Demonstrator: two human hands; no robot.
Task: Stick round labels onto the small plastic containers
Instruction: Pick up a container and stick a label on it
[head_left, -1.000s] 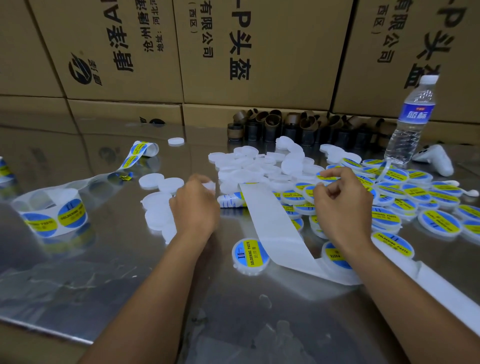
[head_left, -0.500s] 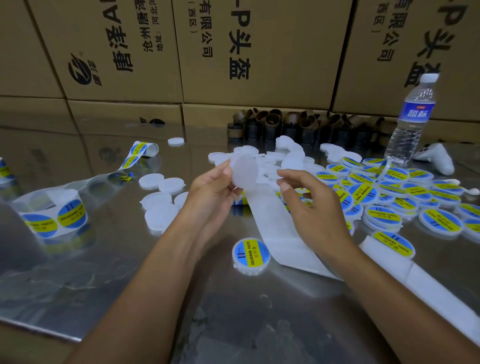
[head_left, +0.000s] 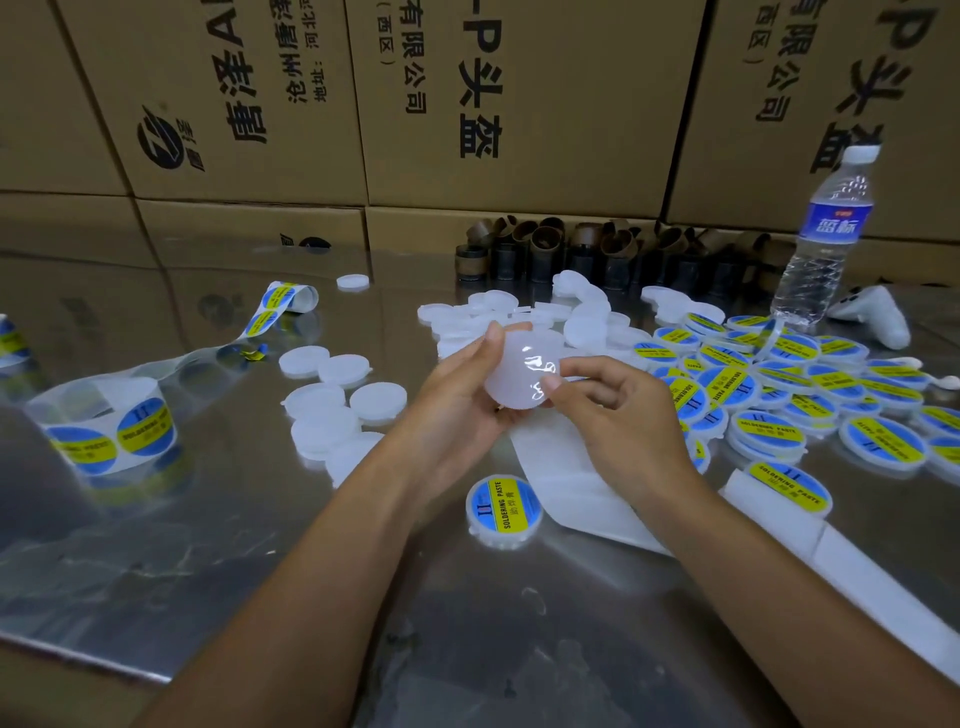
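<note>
Left hand (head_left: 457, 405): raised above the table (head_left: 208, 545), fingers curled round the left side of a plain white container (head_left: 522, 371), thumb on its upper rim.
Right hand (head_left: 628, 421): fingers bent, with thumb tip and forefinger pinching the container's right edge. Whether a label lies under them cannot be told.
Container: held between both hands, its glossy round face tilted toward the camera, over the white backing strip (head_left: 576, 473).
Labelled containers (head_left: 779, 395): heaped on the table to the right.
Single labelled container (head_left: 504, 504): lies alone, just below the hands.
Unlabelled containers (head_left: 332, 410): loose group left of the left hand.
Label roll (head_left: 104, 431): far left, standing on its edge.
Behind: water bottle (head_left: 826, 234), cardboard boxes (head_left: 519, 104).
</note>
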